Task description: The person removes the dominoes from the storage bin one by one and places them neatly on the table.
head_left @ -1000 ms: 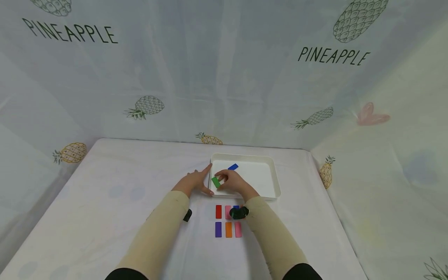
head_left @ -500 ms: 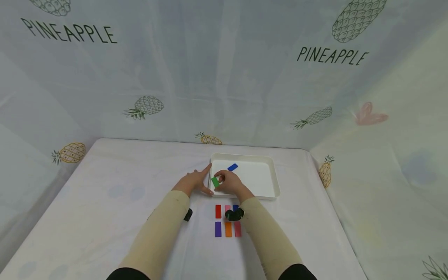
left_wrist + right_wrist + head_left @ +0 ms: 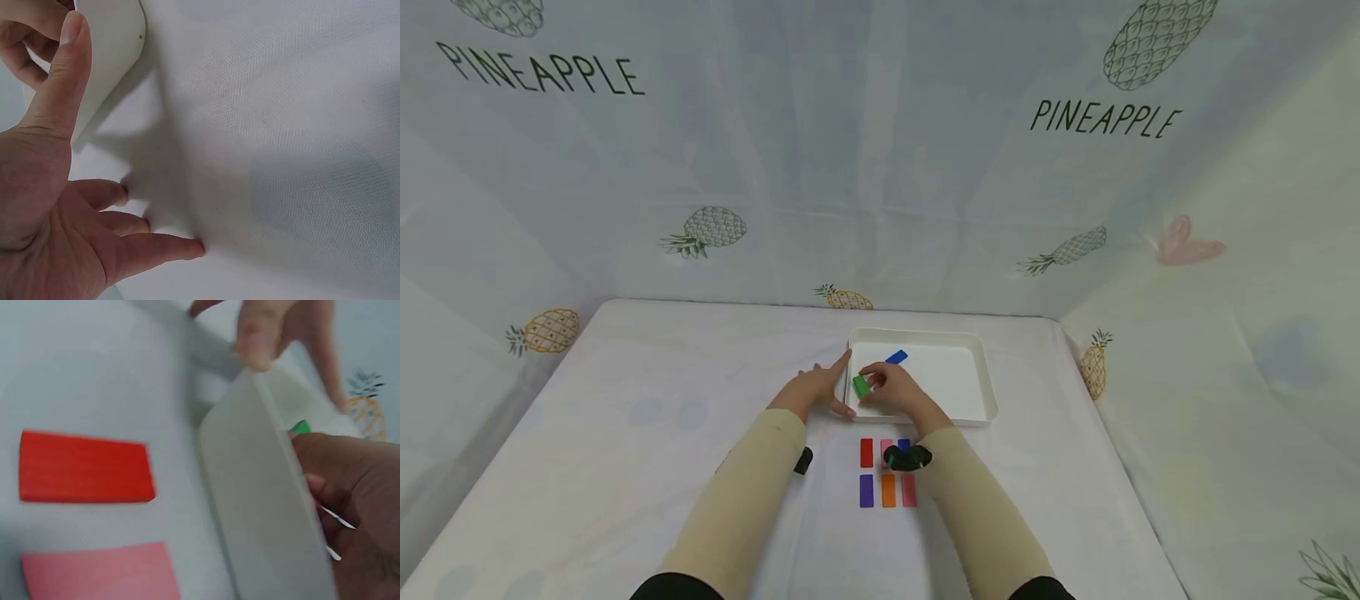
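A shallow white tray lies on the cloth-covered table. Over its left end, my right hand pinches a green block between thumb and fingers. In the right wrist view the tray wall hides all but a corner of this green block. My left hand is spread at the tray's left side, thumb and index finger at the rim. Its other fingertips touch the cloth in the left wrist view, fingers extended. A blue block lies inside the tray behind my right hand.
In front of the tray, blocks lie in two short rows: red, pink and blue behind, purple, orange and pink nearer. My right wristband partly covers the back row. A pineapple-print cloth hangs behind.
The green block tips slightly in my right hand, its edge showing more now. My right hand shifts only a little; my left hand stays at the tray's side.
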The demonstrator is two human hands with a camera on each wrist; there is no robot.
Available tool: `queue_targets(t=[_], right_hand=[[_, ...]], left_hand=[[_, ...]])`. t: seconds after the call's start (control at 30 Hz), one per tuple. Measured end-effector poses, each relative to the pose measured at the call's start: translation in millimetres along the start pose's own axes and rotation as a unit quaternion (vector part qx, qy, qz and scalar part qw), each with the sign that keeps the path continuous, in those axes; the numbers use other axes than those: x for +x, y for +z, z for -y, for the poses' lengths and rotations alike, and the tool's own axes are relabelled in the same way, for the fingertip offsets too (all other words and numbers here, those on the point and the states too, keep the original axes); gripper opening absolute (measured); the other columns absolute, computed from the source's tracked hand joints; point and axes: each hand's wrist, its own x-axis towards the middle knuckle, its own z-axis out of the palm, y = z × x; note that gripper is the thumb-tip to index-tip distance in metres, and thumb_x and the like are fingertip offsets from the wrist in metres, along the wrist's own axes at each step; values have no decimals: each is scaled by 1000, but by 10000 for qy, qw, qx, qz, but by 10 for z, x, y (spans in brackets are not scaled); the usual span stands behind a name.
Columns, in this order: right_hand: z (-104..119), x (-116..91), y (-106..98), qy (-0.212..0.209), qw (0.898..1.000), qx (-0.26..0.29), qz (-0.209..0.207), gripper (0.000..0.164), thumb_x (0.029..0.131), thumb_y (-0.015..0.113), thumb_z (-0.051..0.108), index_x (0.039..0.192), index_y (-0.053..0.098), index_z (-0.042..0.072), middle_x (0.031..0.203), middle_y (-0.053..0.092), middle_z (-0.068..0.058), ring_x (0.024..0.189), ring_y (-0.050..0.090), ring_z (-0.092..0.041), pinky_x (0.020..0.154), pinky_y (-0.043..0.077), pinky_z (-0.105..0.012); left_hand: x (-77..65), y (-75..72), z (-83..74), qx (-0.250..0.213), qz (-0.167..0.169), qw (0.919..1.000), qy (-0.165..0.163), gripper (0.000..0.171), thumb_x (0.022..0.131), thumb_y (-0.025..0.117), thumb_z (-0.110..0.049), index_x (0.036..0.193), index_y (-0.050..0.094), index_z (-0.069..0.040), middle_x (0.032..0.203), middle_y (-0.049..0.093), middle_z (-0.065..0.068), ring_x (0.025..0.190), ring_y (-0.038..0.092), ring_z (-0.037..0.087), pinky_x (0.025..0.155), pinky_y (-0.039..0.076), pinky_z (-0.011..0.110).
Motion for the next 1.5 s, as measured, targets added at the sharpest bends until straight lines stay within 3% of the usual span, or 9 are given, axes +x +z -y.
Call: queue_targets(t=[0.23, 0.4, 0.6, 0.83, 1.03, 1.17, 1.37, 1.5], right_hand=[[-12, -183, -66, -308, 9970, 576, -406, 48, 79, 81, 6, 123, 65, 10, 98, 63, -4, 89, 57, -20, 79, 52, -30], [-12, -383, -81, -333, 9924, 1043, -568, 48, 79, 80, 4, 123, 65, 12, 96, 62, -4, 85, 56, -20, 74, 51, -28], [-46, -606, -66, -615, 9886, 1236, -601, 49, 77, 81, 2, 123, 64, 7, 95, 62, -4, 79, 54, -17, 68, 50, -22], [-43, -918, -43, -526, 9709, 2242, -660, 54, 78, 78, -4, 128, 61, 4, 101, 60, -8, 85, 54, -20, 72, 51, -19], [3, -1144, -57, -325, 9572, 2758, -813, 53, 78, 75, -8, 128, 60, 2, 104, 58, -10, 90, 54, -23, 74, 51, -17], [-134, -1208, 33, -293, 9546, 2819, -920, 54, 76, 77, -6, 127, 61, 3, 103, 58, -11, 89, 53, -22, 71, 51, -18], [-282, -1370, 146, -324, 9612, 2630, -768, 54, 75, 80, -3, 126, 61, 2, 100, 58, -11, 85, 53, -20, 70, 51, -19], [-355, -1493, 172, -169, 9651, 2454, -898, 53, 75, 81, -1, 125, 62, 3, 101, 60, -10, 85, 55, -23, 69, 51, -19]], left_hand=[[-46, -6, -16, 9, 39, 10000, -3, 114, 76, 81, -46, 158, 5, -24, 153, 21, 32, 135, 21, 60, 108, 24, 65], [-34, 2, -3, 7, 11, 10000, -44, 114, 75, 81, -46, 158, 6, -25, 154, 22, 30, 135, 22, 59, 108, 25, 66], [10, 13, 35, 10, 7, 9999, -101, 116, 73, 82, -48, 158, 6, -28, 155, 22, 29, 135, 22, 58, 108, 26, 65], [19, 19, 9, -53, 52, 10000, -29, 117, 73, 83, -47, 158, 6, -29, 155, 20, 28, 137, 22, 55, 109, 25, 64], [5, 2, -12, -53, 33, 10000, -43, 117, 73, 83, -47, 158, 5, -29, 156, 19, 28, 138, 21, 54, 109, 24, 63], [26, 10, 20, 6, 21, 10000, -35, 118, 72, 82, -48, 158, 3, -30, 156, 18, 28, 139, 20, 53, 110, 23, 62], [-19, -31, 5, 37, 3, 9999, 116, 117, 74, 83, -46, 158, 5, -24, 155, 24, 24, 142, 20, 46, 113, 19, 58], [-53, -52, -15, -3, 16, 10000, 95, 117, 74, 83, -45, 158, 5, -22, 155, 25, 24, 142, 19, 45, 114, 18, 58]])
